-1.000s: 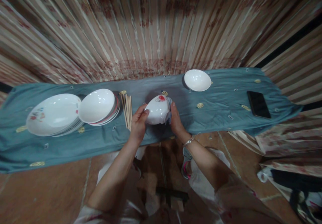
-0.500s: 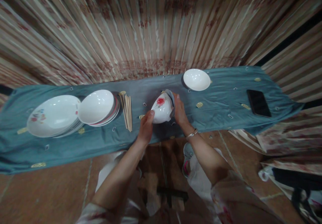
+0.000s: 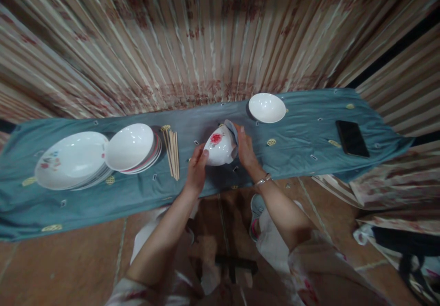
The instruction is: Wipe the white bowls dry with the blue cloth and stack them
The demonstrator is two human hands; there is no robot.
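Observation:
A white bowl (image 3: pixel 220 147) with a red flower on its outside is tilted on its side between my hands, above the cloth. My left hand (image 3: pixel 197 170) grips its left edge, thumb on the outer wall and fingers partly hidden behind. On the bowl's right side, my right hand (image 3: pixel 245 149) presses a grey-blue cloth (image 3: pixel 232 130) against it. Most of that cloth is hidden by the hand and the bowl. A silver bracelet circles my right wrist.
To the left lie several chopsticks (image 3: pixel 174 154), a stack of bowls (image 3: pixel 130 147) and a stack of large plates (image 3: pixel 72 159). Behind on the right sits another white bowl (image 3: pixel 267 108). A black phone (image 3: pixel 352 138) rests at the far right of the teal tablecloth (image 3: pixel 299 159).
The flowered bowl has shifted slightly left and turned a little in my hands. The grey-blue cloth stays at its right side under my right hand.

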